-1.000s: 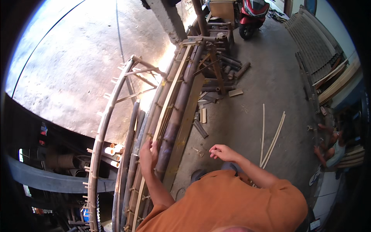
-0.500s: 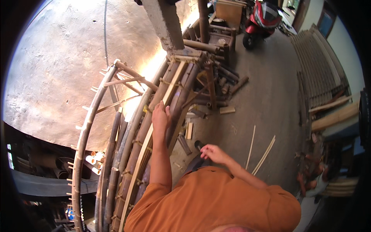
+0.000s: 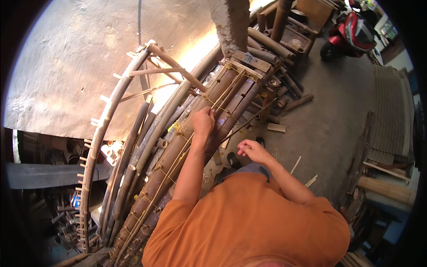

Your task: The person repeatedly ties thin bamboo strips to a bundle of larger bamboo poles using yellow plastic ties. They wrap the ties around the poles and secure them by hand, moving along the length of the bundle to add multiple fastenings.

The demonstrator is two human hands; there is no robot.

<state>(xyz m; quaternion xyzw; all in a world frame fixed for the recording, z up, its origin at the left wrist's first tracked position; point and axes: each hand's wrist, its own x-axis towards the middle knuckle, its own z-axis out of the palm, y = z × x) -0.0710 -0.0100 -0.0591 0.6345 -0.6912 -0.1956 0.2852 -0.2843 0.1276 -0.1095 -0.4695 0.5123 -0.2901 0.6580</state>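
My left hand (image 3: 204,122) is closed around a long thin bamboo strip (image 3: 168,171), which runs lengthwise over a rack of dark bamboo poles (image 3: 153,182). Cord ties (image 3: 159,167) bind the poles at intervals. Beyond the hand, the strip reaches toward a crosspiece (image 3: 243,70) at the rack's far end. My right hand (image 3: 252,151) hangs in the air before my body, to the right of the rack. Its fingers are curled in, and nothing shows in them.
A curved bamboo frame with short pegs (image 3: 98,127) stands left, by a rough wall (image 3: 75,66). A pillar (image 3: 230,26) rises at the far end. Cut bamboo pieces (image 3: 300,102) lie on the floor. A red scooter (image 3: 351,35) and stacked slatted panels (image 3: 391,120) stand right.
The view has swung, so the rack's far end and the scooter appear further right. The strip under my left hand now looks much narrower. My left hand's fingers have closed more tightly.
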